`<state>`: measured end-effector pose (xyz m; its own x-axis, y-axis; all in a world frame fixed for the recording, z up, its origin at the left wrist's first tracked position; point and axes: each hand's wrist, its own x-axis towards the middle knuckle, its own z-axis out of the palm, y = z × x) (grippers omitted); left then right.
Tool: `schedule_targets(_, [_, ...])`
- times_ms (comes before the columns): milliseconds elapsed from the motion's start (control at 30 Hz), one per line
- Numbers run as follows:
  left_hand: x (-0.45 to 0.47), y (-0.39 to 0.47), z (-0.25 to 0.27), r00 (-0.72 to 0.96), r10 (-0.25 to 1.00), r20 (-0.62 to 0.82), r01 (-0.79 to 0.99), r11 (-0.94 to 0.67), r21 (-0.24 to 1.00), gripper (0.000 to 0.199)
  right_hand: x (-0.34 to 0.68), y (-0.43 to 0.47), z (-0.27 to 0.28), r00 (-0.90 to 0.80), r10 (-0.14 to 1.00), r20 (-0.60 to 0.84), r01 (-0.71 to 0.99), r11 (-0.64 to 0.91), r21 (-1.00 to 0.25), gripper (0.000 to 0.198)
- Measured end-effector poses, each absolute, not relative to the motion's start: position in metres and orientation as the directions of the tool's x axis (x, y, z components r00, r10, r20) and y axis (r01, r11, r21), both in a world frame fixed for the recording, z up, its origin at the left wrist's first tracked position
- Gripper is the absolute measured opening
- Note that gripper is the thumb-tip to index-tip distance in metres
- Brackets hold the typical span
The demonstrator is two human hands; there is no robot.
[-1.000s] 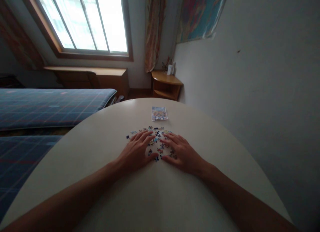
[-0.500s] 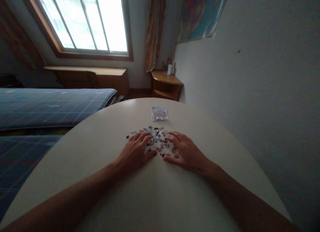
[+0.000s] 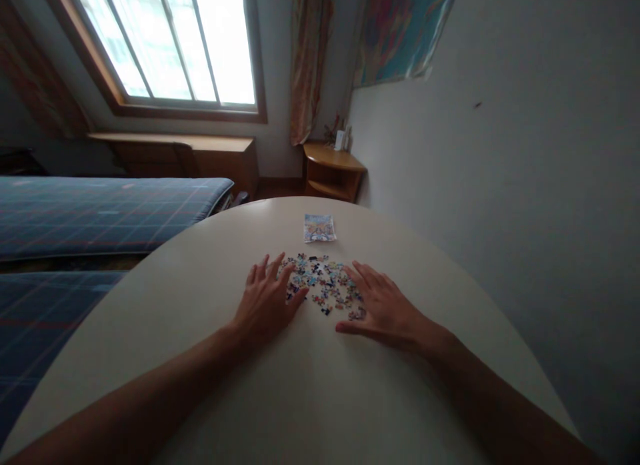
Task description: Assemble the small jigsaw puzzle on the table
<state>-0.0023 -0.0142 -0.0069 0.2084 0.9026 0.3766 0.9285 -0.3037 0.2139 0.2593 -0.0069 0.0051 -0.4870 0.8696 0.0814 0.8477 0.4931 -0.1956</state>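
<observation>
Many small jigsaw puzzle pieces [image 3: 327, 291] lie loosely spread on a pale round table [image 3: 310, 398], between my two hands. At the left edge of the pieces is my left hand [image 3: 267, 293], palm down with its fingers spread; it covers some of them. My right hand [image 3: 380, 301] rests along the right edge, fingers stretched and thumb apart, also hiding a few pieces. Neither hand grips anything. Beyond the pieces lies a small square picture sheet [image 3: 320, 228] with blue and orange colours.
A bed with a plaid mattress [image 3: 110, 211] stands left of the table. The white wall [image 3: 500, 205] runs close on the right. At the back are a wooden corner shelf [image 3: 334, 157], a desk [image 3: 215, 143] and a window [image 3: 175, 45].
Both hands have moved slightly outward, apart from each other, and their fingers are spread wider. More of the puzzle pieces in the middle show between them.
</observation>
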Motion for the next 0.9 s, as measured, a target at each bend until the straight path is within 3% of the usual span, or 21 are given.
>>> schedule_targets(200, [-0.003, -0.007, -0.02, 0.219, 0.957, 0.191, 0.938, -0.26, 0.227, 0.073, 0.253, -0.011, -0.008, -0.516, 0.855, -0.056, 0.849, 0.502, -0.167, 0.115])
schedule_targets(433, [-0.001, 0.003, -0.017, 0.348, 0.923, 0.162, 0.9, -0.378, 0.217, 0.074, 0.236, -0.003, -0.001, -0.514, 0.855, -0.068, 0.85, 0.497, -0.175, 0.116])
schedule_targets(900, [0.0, 0.014, -0.015, 0.281, 0.941, 0.19, 0.898, -0.327, 0.294, 0.069, 0.225, 0.016, 0.003, -0.497, 0.862, -0.101, 0.857, 0.47, -0.211, 0.115])
